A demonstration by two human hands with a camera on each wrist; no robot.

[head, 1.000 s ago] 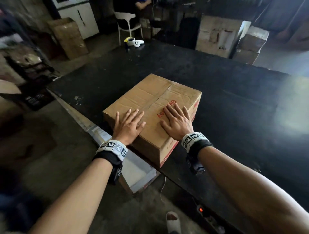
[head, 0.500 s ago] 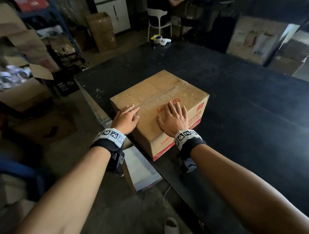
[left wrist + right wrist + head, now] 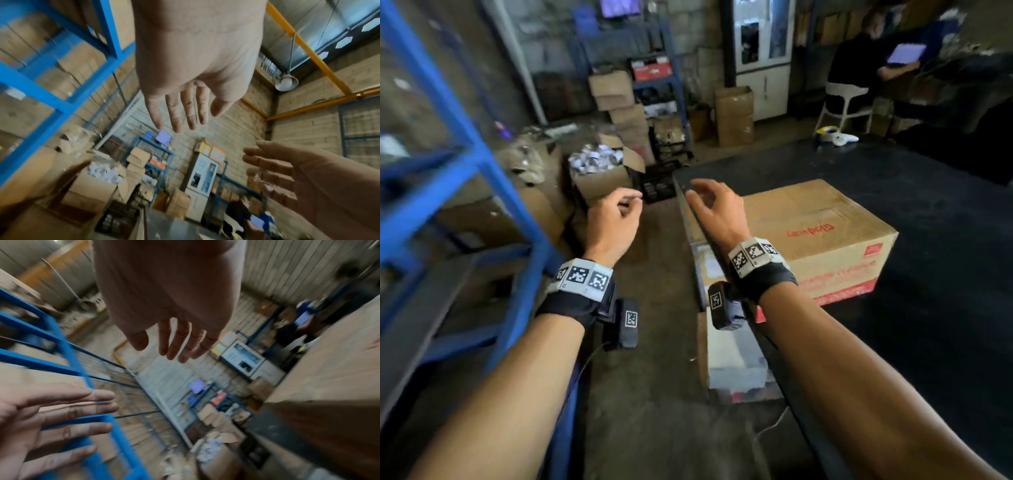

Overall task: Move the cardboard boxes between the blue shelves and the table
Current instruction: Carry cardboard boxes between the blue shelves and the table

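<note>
**Both hands free in the aisle as cardboard box sat on the black table**

A person's left hand (image 3: 616, 219) and right hand (image 3: 717, 212) were raised side by side at the same height, apart from each other, both arms stretched forward and neither hand touching anything. From the head view the left hand's fingers looked loosely curled, thumb near the forefinger; the left wrist view showed them long and relaxed, close together, with nothing between them. The right hand's fingers were slightly spread and gently bent, thumb out to the side, palm facing down and empty.

The cardboard box (image 3: 822, 236), closed and printed in red, stood on the black table (image 3: 945, 274) close to its near edge, just right of the right wrist. The right hand was above the table's corner edge, while the left was out over the concrete floor (image 3: 654, 394).

The blue shelves (image 3: 482, 164) rose at the left, their frame near the left forearm, with brown cartons on the tiers in the left wrist view. A strip of floor ran between the shelving and the table edge. An open carton of white items (image 3: 599, 171) and a black crate (image 3: 659, 183) stood at its far end; a pale board (image 3: 736, 363) leaned under the table edge
</note>
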